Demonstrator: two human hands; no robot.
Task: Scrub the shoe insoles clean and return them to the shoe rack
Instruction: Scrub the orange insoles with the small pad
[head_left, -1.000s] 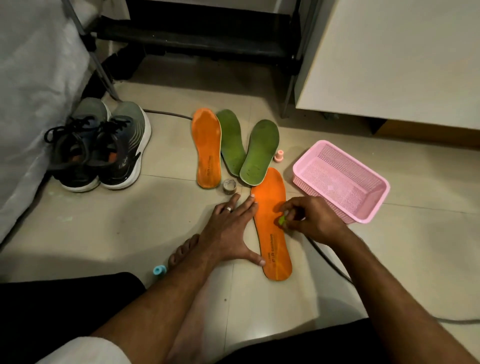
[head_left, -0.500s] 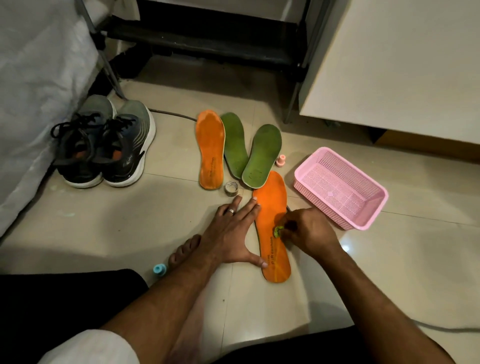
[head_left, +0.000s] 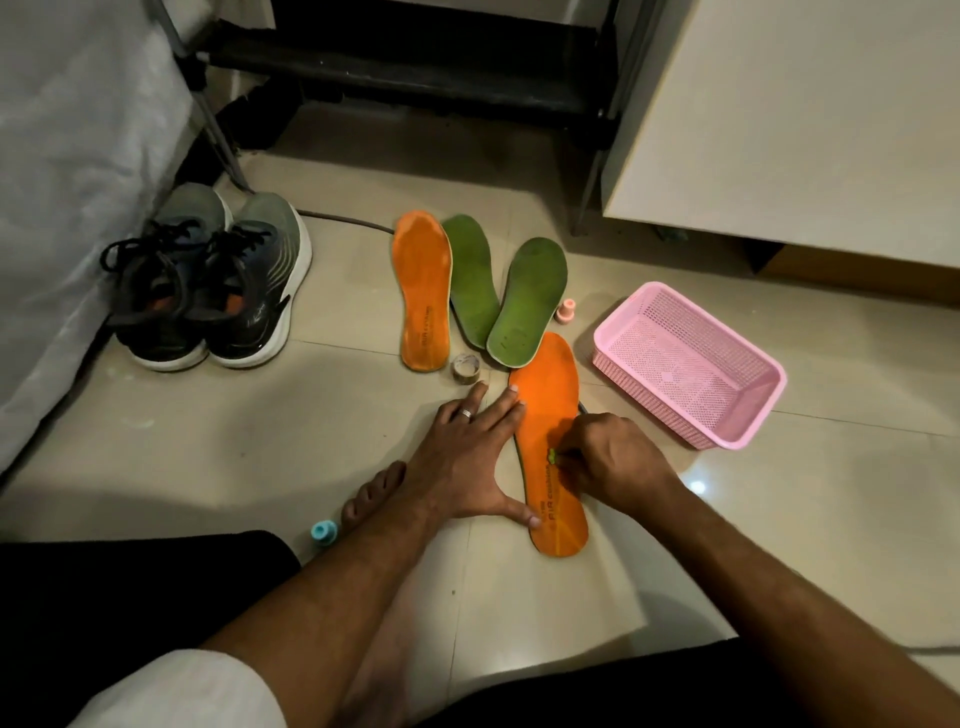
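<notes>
Scrubbing near orange insole (head_left: 553, 431) on floor | left hand (head_left: 462, 452) flat, fingers spread, pinning its edge so it won't slide | right hand (head_left: 608, 462) pinches small green scrubber (head_left: 554, 458) against mid-sole | other three insoles (head_left: 480, 291) wait beside pink basket (head_left: 748, 415)

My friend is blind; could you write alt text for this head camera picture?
A person on a tiled floor steadies an orange insole with the flat left hand while the right hand rubs it with a small green scrubber. Three more insoles, sneakers and a pink basket lie nearby.
</notes>
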